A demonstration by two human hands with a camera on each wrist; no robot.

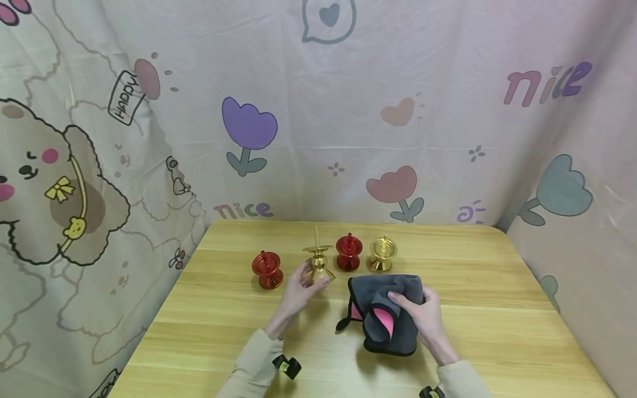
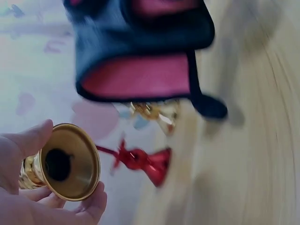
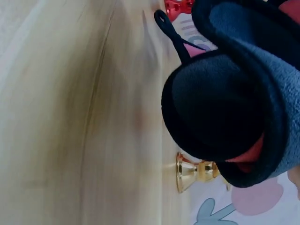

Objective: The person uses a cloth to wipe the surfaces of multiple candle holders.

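Observation:
My left hand (image 1: 299, 287) grips a gold candle holder (image 1: 319, 258) with a thin spike on top. Thumb and fingers go round it near its flared foot, and the left wrist view looks into the hollow base (image 2: 77, 164). To the right, my right hand (image 1: 425, 315) pinches a folded grey cloth (image 1: 400, 337) with pink inside, black edging and a black hanging loop (image 1: 342, 324). The cloth is bunched and held above the table, apart from the gold holder. In the right wrist view the cloth (image 3: 215, 108) covers most of the hand.
One red candle holder (image 1: 267, 270) stands left of my left hand. Another red one (image 1: 349, 252) and a second gold one (image 1: 382, 254) stand behind the cloth. The wooden table (image 1: 199, 331) meets a printed fabric backdrop (image 1: 318, 121) at its back edge.

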